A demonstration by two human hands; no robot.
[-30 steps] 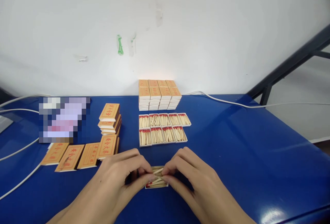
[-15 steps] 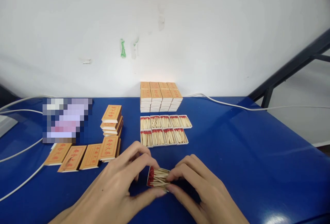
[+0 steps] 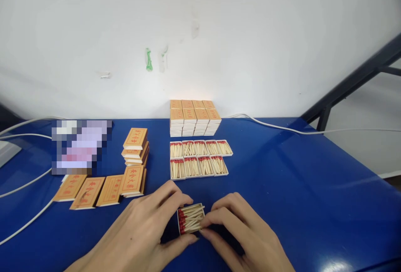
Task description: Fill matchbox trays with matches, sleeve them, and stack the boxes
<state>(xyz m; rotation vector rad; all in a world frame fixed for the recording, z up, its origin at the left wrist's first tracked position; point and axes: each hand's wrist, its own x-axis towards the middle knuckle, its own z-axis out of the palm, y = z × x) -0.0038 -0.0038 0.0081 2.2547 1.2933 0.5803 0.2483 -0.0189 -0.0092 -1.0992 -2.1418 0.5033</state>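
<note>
Near the front of the blue table lies a small white matchbox tray (image 3: 179, 223) full of red-headed matches (image 3: 191, 217), heads toward the left. My left hand (image 3: 150, 226) curves around its left side, forefinger at the far edge and thumb at the near edge. The thumb and forefinger of my right hand (image 3: 241, 230) pinch the tray's near right corner, by the bare match ends. One match pokes up slightly at the far right corner. Behind my hands stand two rows of filled matchbox trays (image 3: 199, 166), heads away from me.
A block of stacked orange matchboxes (image 3: 196, 115) stands by the wall. At left are a leaning stack of orange covers (image 3: 135, 139) and several more covers (image 3: 88, 192) lying in a row. A blurred-out object (image 3: 84, 146) and white cables (image 3: 28, 226) lie farther left.
The tray has turned slightly and shifted a little left and nearer to me. My right fingers have slid toward its near corner, uncovering more of the matches.
</note>
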